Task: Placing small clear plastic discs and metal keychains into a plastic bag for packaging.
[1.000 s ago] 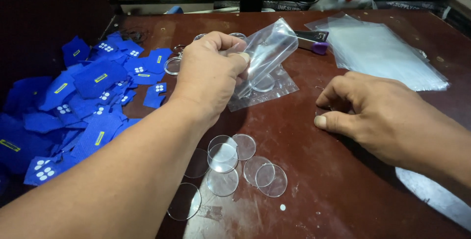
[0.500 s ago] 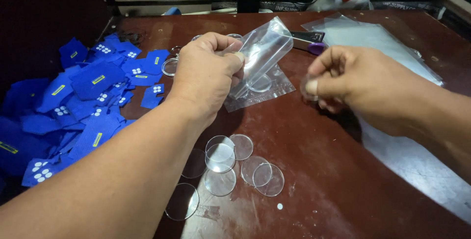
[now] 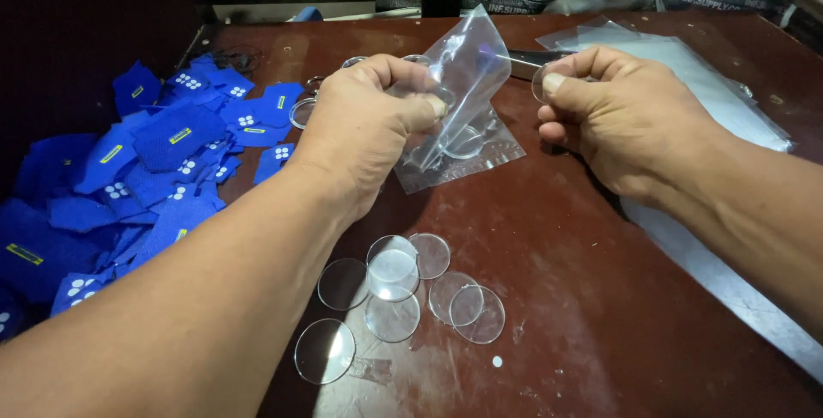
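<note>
Now the left hand is pinching a small clear plastic bag above the far middle of the brown table, while the right hand is gripping a clear round disc just beside its mouth. If the mouth is sagging shut, the disc is likely slipping down among the loose discs lying nearer.

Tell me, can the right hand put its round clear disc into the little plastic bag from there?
Probably yes. The right hand pinches a clear disc beside the small plastic bag, which the left hand holds up. Nothing sits between them.
</note>
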